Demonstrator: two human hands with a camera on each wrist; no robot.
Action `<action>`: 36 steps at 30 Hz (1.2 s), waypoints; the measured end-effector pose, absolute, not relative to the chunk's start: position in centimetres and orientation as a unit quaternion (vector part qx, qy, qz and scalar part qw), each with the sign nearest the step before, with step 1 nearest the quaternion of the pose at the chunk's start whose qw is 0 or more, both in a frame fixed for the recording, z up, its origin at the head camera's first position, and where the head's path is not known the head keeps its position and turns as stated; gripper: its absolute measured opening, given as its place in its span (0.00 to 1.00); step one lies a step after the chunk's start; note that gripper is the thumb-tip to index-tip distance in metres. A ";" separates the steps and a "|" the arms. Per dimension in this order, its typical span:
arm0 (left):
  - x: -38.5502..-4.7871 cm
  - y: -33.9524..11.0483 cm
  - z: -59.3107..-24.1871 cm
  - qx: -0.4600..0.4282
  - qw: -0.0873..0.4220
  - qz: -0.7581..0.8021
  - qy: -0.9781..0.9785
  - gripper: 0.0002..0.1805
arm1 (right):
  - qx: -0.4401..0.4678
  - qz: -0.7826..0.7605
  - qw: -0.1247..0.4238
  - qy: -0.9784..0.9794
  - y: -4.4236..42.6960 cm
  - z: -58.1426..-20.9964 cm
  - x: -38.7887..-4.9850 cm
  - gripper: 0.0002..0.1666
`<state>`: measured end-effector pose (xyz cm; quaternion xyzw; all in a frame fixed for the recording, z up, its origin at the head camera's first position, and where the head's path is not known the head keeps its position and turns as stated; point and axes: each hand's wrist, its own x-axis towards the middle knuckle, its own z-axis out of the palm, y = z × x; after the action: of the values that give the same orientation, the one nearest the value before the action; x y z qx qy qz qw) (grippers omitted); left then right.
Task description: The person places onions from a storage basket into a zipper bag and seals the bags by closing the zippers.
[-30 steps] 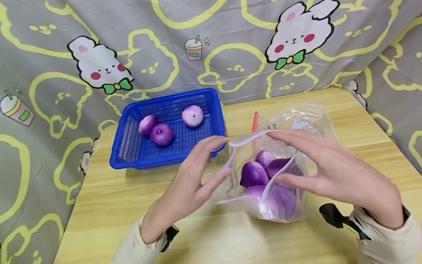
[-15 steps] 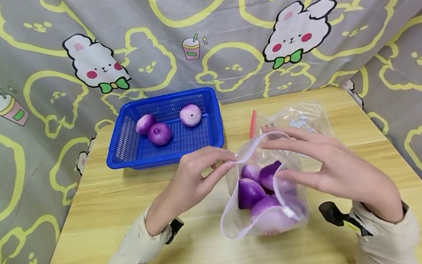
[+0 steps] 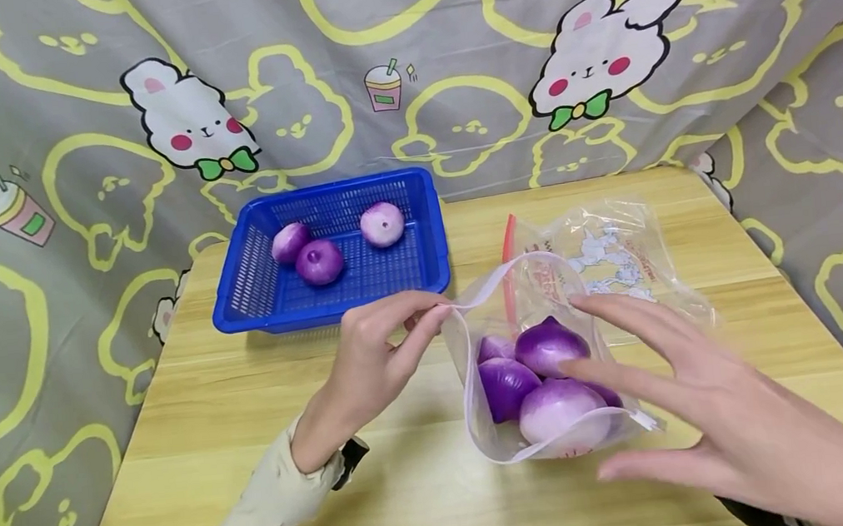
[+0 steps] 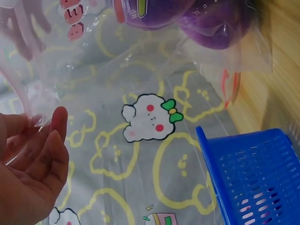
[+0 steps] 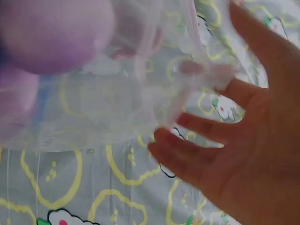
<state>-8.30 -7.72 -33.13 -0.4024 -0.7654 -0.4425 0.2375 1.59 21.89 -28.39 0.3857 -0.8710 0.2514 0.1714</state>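
Note:
A clear zip bag stands on the table, its mouth wide and facing up. Several purple onions lie inside it. My left hand pinches the left corner of the bag's rim between thumb and fingers; the left wrist view shows this hand at the thin plastic edge. My right hand is spread at the bag's right side, fingers reaching over the mouth and thumb apart. In the right wrist view the fingers of that hand are extended beside the bag's edge. A white slider sits at the rim's right end.
A blue plastic basket with three onions in it stands at the back left. Another clear bag, flat with a red strip, lies behind the filled one. A patterned grey curtain hangs behind the wooden table.
My right hand has come off the rim and moved right and toward me, fingers spreading. My left hand has closed into a pinch on the left corner. The bag's mouth has widened.

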 end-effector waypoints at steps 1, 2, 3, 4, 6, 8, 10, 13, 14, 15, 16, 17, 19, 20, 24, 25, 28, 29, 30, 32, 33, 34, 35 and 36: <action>-8.2 -7.7 -33.1 -0.402 0.239 -0.443 -0.765 0.05 | 0.382 0.240 0.178 -0.875 21.9 -28.5 1.8 0.27; -8.2 -7.8 -33.1 -0.402 0.240 -0.445 -0.763 0.05 | 0.377 0.234 0.189 -0.876 21.9 -28.7 1.9 0.24; -8.1 -7.8 -33.1 -0.402 0.243 -0.447 -0.761 0.06 | 0.369 0.231 0.200 -0.878 21.9 -28.9 2.0 0.23; -8.1 -7.9 -33.1 -0.400 0.246 -0.449 -0.760 0.06 | 0.361 0.231 0.210 -0.879 22.1 -29.1 1.9 0.23; -8.0 -8.2 -33.2 -0.394 0.253 -0.453 -0.759 0.08 | 0.343 0.237 0.227 -0.880 22.7 -29.5 1.8 0.23; -7.9 -8.7 -33.3 -0.386 0.262 -0.459 -0.756 0.09 | 0.326 0.239 0.230 -0.885 23.5 -29.9 1.6 0.23; -7.9 -9.2 -33.3 -0.377 0.272 -0.465 -0.753 0.11 | 0.317 0.237 0.228 -0.890 24.3 -30.1 1.3 0.22; -7.8 -9.9 -33.3 -0.368 0.287 -0.472 -0.748 0.11 | 0.307 0.227 0.231 -0.895 25.3 -30.3 0.8 0.21; -7.9 -10.2 -33.2 -0.365 0.292 -0.473 -0.747 0.11 | 0.304 0.225 0.233 -0.896 25.6 -30.3 0.6 0.20; -7.9 -10.4 -33.1 -0.362 0.297 -0.473 -0.746 0.11 | 0.300 0.222 0.235 -0.897 25.9 -30.3 0.4 0.18; -7.9 -10.6 -33.0 -0.360 0.303 -0.471 -0.746 0.12 | 0.301 0.225 0.243 -0.894 26.1 -30.3 0.2 0.18; -8.0 -10.8 -32.9 -0.358 0.309 -0.470 -0.745 0.13 | 0.303 0.226 0.255 -0.890 26.2 -30.2 -0.1 0.20; -8.0 -11.1 -32.5 -0.357 0.321 -0.464 -0.745 0.14 | 0.310 0.234 0.275 -0.880 26.5 -30.1 -0.6 0.21; -8.1 -11.2 -32.3 -0.358 0.327 -0.459 -0.745 0.15 | 0.313 0.236 0.285 -0.875 26.6 -30.0 -0.9 0.23; -8.4 -11.4 -31.6 -0.362 0.342 -0.442 -0.746 0.18 | 0.323 0.250 0.312 -0.858 27.1 -29.6 -1.8 0.24; -8.6 -11.3 -31.4 -0.361 0.343 -0.444 -0.745 0.18 | 0.324 0.257 0.317 -0.853 27.4 -29.6 -1.9 0.22; -9.1 -11.4 -31.0 -0.356 0.342 -0.451 -0.743 0.16 | 0.337 0.287 0.323 -0.837 27.7 -29.3 -2.4 0.16; -9.3 -11.5 -31.0 -0.352 0.341 -0.455 -0.744 0.15 | 0.345 0.298 0.318 -0.831 27.7 -29.2 -2.6 0.14; -9.4 -11.7 -31.0 -0.350 0.342 -0.455 -0.744 0.13 | 0.347 0.304 0.309 -0.832 27.5 -29.0 -2.8 0.14; -9.5 -12.2 -31.3 -0.335 0.341 -0.461 -0.748 0.09 | 0.345 0.314 0.282 -0.838 27.0 -28.5 -3.1 0.13; -9.6 -12.4 -31.6 -0.330 0.340 -0.459 -0.752 0.07 | 0.338 0.310 0.267 -0.848 26.7 -28.2 -3.2 0.14; -9.5 -12.7 -31.8 -0.322 0.336 -0.458 -0.757 0.05 | 0.329 0.307 0.252 -0.857 26.4 -28.1 -3.4 0.17; -9.6 -12.9 -32.0 -0.314 0.334 -0.458 -0.762 0.05 | 0.314 0.305 0.239 -0.867 26.1 -28.0 -3.6 0.21; -9.6 -13.1 -32.2 -0.307 0.333 -0.456 -0.766 0.04 | 0.302 0.300 0.229 -0.876 25.9 -28.0 -3.8 0.24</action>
<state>-9.58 -13.07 -32.19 -0.3072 -0.7664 -0.4557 0.3327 -3.79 25.90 -28.04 0.3016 -0.8756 0.2998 0.2290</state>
